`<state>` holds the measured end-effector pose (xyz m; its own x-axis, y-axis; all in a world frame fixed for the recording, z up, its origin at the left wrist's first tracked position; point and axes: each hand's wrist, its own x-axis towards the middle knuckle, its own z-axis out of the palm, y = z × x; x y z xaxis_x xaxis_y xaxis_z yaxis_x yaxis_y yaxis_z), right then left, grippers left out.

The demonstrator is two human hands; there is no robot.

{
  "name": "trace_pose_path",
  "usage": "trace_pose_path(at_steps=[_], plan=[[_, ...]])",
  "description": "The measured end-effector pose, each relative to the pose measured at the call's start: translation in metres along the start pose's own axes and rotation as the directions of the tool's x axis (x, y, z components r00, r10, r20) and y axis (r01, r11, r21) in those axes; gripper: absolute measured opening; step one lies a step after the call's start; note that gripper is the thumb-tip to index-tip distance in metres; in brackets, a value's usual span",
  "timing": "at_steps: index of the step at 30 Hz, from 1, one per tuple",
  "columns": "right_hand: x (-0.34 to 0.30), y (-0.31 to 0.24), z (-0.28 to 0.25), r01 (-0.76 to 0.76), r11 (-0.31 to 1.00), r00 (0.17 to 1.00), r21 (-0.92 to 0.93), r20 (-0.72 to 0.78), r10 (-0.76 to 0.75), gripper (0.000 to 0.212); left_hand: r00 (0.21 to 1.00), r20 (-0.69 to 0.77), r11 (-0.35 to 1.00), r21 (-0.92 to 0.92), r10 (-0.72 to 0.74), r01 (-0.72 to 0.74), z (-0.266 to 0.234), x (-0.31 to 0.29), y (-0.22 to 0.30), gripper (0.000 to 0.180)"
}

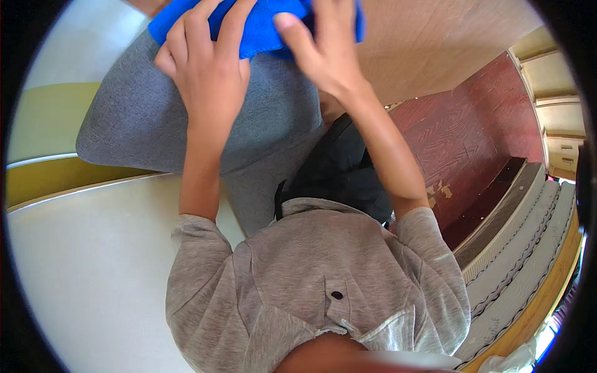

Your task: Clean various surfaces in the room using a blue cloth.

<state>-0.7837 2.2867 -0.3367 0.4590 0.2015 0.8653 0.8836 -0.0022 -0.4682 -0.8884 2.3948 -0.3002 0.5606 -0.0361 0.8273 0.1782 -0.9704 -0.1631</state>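
Note:
A bright blue cloth [261, 31] lies over the top of a grey padded chair back or cushion [137, 99] at the upper edge of the view. My left hand [208, 74] bears on the cloth's left part, its fingers bent over it and its smallest finger curled against the grey fabric. The tips of its longer fingers are cut off by the frame. On the cloth's right side is my right hand [326, 53], the thumb spread apart from the other fingers. Those fingers are blurred and partly out of view.
A pale tabletop or board [106, 248] lies along the left. Beyond the chair stands a light wooden surface [435, 37]. Reddish wood-patterned flooring [448, 137] spreads to the right, with a stack of light mattresses [528, 248] at the far right. Dark fabric [336, 165] covers my lap.

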Motion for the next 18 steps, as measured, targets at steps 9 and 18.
trace_pose_path(at_steps=[9,18], plan=[[-0.032,0.046,0.036,0.115,0.989,0.984,0.097,-0.145,-0.1,0.053,0.991,-0.112,0.995,0.067,0.076,-0.069,0.032,-0.024,-0.001,0.045],[-0.166,0.093,0.031,-0.304,0.9,0.951,0.313,0.043,0.306,0.03,0.983,0.089,0.973,-0.182,0.163,-0.145,0.078,-0.105,0.032,0.036]])
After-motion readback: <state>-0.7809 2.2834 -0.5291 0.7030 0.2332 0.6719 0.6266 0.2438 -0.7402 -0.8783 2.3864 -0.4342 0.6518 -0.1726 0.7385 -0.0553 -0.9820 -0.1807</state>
